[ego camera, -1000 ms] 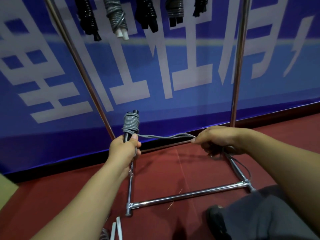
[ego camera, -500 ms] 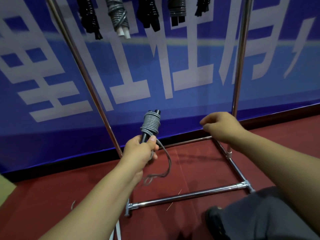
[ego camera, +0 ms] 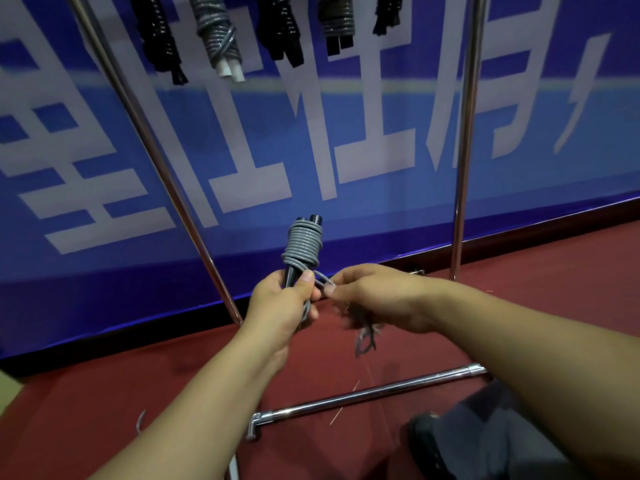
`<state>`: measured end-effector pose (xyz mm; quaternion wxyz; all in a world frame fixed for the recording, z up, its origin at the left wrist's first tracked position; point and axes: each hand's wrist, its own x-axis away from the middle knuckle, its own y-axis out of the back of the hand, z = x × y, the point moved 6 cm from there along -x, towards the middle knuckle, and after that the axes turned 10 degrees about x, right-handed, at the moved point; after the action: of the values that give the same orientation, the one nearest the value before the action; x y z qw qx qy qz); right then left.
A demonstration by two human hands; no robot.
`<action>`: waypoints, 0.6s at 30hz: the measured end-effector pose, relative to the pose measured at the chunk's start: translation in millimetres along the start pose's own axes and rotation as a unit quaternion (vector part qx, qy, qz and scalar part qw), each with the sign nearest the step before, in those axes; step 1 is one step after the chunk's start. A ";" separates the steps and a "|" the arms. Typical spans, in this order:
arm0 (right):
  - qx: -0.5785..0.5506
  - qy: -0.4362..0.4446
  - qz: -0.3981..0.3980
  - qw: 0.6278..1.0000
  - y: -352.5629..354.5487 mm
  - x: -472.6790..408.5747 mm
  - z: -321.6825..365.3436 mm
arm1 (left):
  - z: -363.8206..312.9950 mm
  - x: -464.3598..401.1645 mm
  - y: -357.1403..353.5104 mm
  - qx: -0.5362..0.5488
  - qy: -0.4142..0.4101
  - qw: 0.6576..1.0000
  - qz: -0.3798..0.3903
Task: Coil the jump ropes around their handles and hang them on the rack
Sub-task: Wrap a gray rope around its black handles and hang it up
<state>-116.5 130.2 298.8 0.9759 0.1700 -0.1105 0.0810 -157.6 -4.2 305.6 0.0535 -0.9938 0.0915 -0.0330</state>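
Grey plastic-coated jump rope cord [ego camera: 304,244] sits in tight, even turns round the upper part of a pair of black cylindrical handles [ego camera: 316,219], which I hold upright in front of me, near the middle of the scene. My left hand [ego camera: 284,306] is clamped round the lower part of the handles, thumb pressed on the cord just below the coil. My right hand [ego camera: 377,299] is just beside it on the right, fingertips pinching the short free length of cord [ego camera: 323,278] that leaves the coil; the two hands are almost touching.

Status: I judge the coiling of this rope nearly complete. Only a short tail remains, some of it dangling blurred below the right hand. Outstanding: secure the tail, then hang the bundle.

On the far side, several finished bundles hang from the top of the chrome tubular rack [ego camera: 464,168]: glossy black coiled ropes [ego camera: 162,39] and one grey rope on white handles [ego camera: 218,36], among others. Their hanging points are out of view.

Materials: the cord looks smooth and semi-rigid, holding round loops. Rack tubes are polished, reflective metal. A dark red, matt floor [ego camera: 554,289] lies beneath, with a blue printed banner [ego camera: 346,133] beyond. More cord [ego camera: 140,419] lies on the near left of the floor, probably a rope not yet coiled.
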 end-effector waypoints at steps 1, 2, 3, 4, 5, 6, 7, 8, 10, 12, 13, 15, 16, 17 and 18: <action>0.003 0.001 -0.018 1.000 1.9 -0.1 0.6 | -0.2 -0.8 1.7 -0.006 -0.005 1.000 -0.002; 0.012 0.001 -0.041 0.999 5.3 -0.5 1.3 | -0.6 -1.2 2.8 -0.011 -0.008 1.000 -0.002; 0.021 0.002 -0.063 0.998 9.1 -0.8 1.6 | -0.7 -1.6 3.4 -0.019 -0.011 1.000 0.002; 0.028 0.002 -0.080 0.996 12.3 -0.8 2.2 | -1.2 -1.6 3.6 -0.029 -0.016 0.999 0.007; 0.031 0.002 -0.091 0.995 14.7 -0.4 2.7 | -1.9 -1.6 3.4 -0.041 -0.025 0.999 0.011; 0.032 0.001 -0.096 0.995 16.3 1.2 4.0 | -3.1 -1.7 3.1 -0.055 -0.036 0.998 0.014; 0.033 -0.001 -0.098 0.995 17.5 2.3 4.5 | -4.3 -1.7 2.9 -0.072 -0.048 0.996 0.015; 0.036 -0.003 -0.099 0.994 18.4 3.6 5.1 | -5.7 -1.6 2.6 -0.090 -0.060 0.994 0.016; 0.048 -0.007 -0.098 0.994 20.1 4.6 5.4 | -7.7 -1.4 2.7 -0.120 -0.079 0.989 0.018; 0.059 -0.012 -0.096 0.994 21.1 5.1 5.0 | -9.1 -1.7 3.7 -0.151 -0.096 0.984 0.019; 0.062 -0.015 -0.094 0.994 21.2 5.2 4.6 | -9.5 -2.4 4.8 -0.168 -0.104 0.980 0.018; 0.071 -0.015 -0.091 0.993 21.3 6.4 5.7 | -10.6 -4.7 7.7 -0.198 -0.113 0.974 0.014; 0.078 -0.013 -0.093 0.992 21.4 7.3 7.4 | -11.1 -6.2 9.3 -0.211 -0.114 0.971 0.013; 0.088 -0.009 -0.099 0.991 22.2 8.0 9.9 | -11.3 -8.2 10.9 -0.225 -0.117 0.967 0.012; 0.096 -0.005 -0.108 0.989 24.0 8.8 13.1 | -11.5 -10.4 12.5 -0.239 -0.119 0.964 0.011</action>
<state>-115.2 148.9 320.5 0.9574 0.2744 -0.0884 -0.0157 -170.8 -15.6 315.0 -0.1744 -0.9734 0.1007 0.1091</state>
